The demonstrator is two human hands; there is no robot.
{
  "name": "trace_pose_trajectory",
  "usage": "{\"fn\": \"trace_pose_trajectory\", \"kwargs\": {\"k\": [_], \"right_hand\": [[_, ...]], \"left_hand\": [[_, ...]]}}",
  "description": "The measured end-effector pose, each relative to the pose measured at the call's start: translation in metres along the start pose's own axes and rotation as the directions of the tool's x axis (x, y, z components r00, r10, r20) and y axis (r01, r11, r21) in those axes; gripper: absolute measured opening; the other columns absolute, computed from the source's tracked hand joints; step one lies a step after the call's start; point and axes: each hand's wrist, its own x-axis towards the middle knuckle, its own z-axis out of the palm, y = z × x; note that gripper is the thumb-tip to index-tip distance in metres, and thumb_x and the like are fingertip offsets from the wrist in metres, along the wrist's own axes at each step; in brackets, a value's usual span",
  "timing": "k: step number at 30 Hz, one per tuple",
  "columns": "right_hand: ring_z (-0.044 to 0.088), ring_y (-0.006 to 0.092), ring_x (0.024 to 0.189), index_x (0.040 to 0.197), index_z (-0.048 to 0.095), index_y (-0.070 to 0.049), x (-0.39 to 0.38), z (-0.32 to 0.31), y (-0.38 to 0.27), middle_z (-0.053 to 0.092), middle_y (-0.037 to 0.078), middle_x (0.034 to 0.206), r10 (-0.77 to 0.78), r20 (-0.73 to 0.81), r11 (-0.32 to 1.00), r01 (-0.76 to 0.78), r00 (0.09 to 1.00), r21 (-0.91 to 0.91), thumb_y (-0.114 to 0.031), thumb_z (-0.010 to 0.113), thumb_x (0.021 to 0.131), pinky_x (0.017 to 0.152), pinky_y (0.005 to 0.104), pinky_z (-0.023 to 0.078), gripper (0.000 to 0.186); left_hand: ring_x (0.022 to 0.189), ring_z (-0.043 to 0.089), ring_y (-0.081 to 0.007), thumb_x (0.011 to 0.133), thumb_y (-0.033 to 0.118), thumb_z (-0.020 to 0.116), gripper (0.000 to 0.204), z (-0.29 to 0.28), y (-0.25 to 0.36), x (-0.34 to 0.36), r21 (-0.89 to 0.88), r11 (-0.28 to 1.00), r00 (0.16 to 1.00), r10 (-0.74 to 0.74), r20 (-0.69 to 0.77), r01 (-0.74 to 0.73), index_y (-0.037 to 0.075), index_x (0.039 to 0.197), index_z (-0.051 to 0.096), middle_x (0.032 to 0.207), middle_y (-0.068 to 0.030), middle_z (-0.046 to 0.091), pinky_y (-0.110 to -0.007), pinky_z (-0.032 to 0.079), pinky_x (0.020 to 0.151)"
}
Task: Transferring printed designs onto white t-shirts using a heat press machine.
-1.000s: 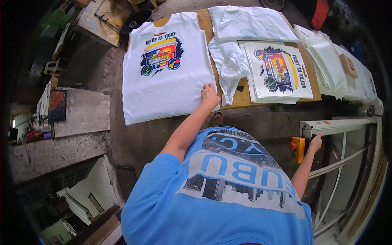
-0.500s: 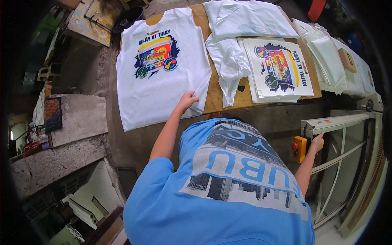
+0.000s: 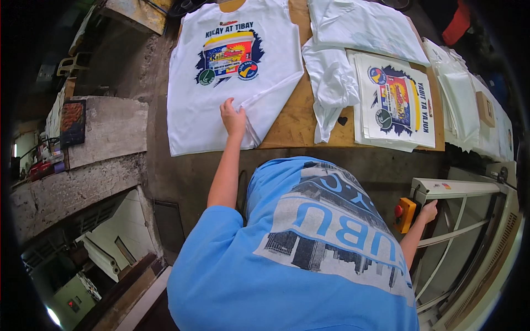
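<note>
The printed white sleeveless shirt [image 3: 196, 124] lies face up along the left part of the brown table [image 3: 292, 121], its near right corner turned inward in a loose flap. The left hand [image 3: 233, 117] rests on its near edge beside that flap, fingers bent with the thumb apart; whether they pinch the cloth I cannot tell.

Just right of the shirt, across a strip of bare wood, a crumpled white cloth [image 3: 334, 77] takes up the middle, below a folded white fabric [image 3: 367, 30]. Next come a stack of printed sheets [image 3: 395, 118], a small dark piece [image 3: 343, 121] and, farther right, a white pile [image 3: 458, 99] near a small brown box [image 3: 486, 108].

The right hand [image 3: 427, 212] is at the pale machine frame [image 3: 458, 189], fingers curled, their grip unclear. An orange control box [image 3: 407, 215] with a red button sits just left of it.
</note>
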Motion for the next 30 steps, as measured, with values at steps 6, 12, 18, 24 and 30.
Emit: {"fn": "trace_pose_trajectory", "kwargs": {"k": [6, 12, 18, 24, 30], "right_hand": [[0.052, 0.0396, 0.099, 0.101, 0.061, 0.000, 0.003, 0.000, 0.000, 0.059, 0.021, 0.103, 0.020, -0.026, 0.999, -0.021, 0.999, -0.045, -0.047, 0.034, 0.086, 0.085, 0.0440, 0.040, 0.056], [0.051, 0.0406, 0.101, 0.094, 0.060, 0.009, -0.001, -0.004, -0.006, 0.057, 0.026, 0.101, -0.008, -0.019, 1.000, 0.008, 1.000, -0.004, -0.048, 0.037, 0.084, 0.089, 0.0428, 0.038, 0.063], [0.051, 0.0404, 0.102, 0.094, 0.059, 0.011, -0.005, -0.005, -0.006, 0.057, 0.026, 0.103, 0.017, -0.001, 1.000, -0.017, 1.000, 0.008, -0.048, 0.039, 0.084, 0.089, 0.0424, 0.038, 0.063], [0.054, 0.0400, 0.095, 0.093, 0.063, 0.002, 0.007, 0.003, 0.007, 0.060, 0.021, 0.097, -0.036, -0.021, 0.998, 0.035, 0.999, -0.044, -0.046, 0.036, 0.085, 0.085, 0.0432, 0.040, 0.056], [0.051, 0.0397, 0.101, 0.095, 0.061, 0.007, 0.001, -0.004, -0.002, 0.058, 0.025, 0.102, -0.016, 0.024, 0.999, 0.017, 1.000, -0.029, -0.046, 0.041, 0.082, 0.088, 0.0428, 0.038, 0.058]], "left_hand": [[0.087, 0.052, -0.0253, 0.074, 0.011, 0.060, 0.021, -0.001, 0.005, -0.028, 0.015, 0.997, 0.978, 0.069, 0.198, -0.073, 0.007, 0.094, 0.057, 0.088, -0.0073, 0.053, -0.036, 0.041, 0.075], [0.076, 0.055, -0.0237, 0.071, 0.016, 0.066, 0.016, 0.006, 0.004, -0.020, 0.095, 0.995, 0.980, -0.004, 0.201, -0.015, 0.010, 0.084, 0.060, 0.079, -0.0046, 0.055, -0.036, 0.042, 0.070], [0.076, 0.055, -0.0224, 0.070, 0.016, 0.066, 0.009, 0.006, 0.007, -0.013, 0.133, 0.990, 0.974, -0.074, 0.216, 0.045, 0.012, 0.072, 0.059, 0.078, -0.0032, 0.055, -0.037, 0.040, 0.067], [0.071, 0.056, -0.0248, 0.073, 0.013, 0.063, 0.009, -0.010, 0.023, -0.016, 0.080, 0.969, 0.972, 0.233, 0.025, -0.235, 0.009, 0.077, 0.055, 0.076, -0.0044, 0.057, -0.038, 0.041, 0.065], [0.064, 0.060, -0.0157, 0.079, 0.013, 0.061, 0.014, -0.020, 0.061, -0.031, -0.493, 0.858, 0.822, 0.175, 0.542, 0.143, 0.005, 0.089, 0.054, 0.072, -0.0053, 0.062, -0.027, 0.046, 0.060]]}}
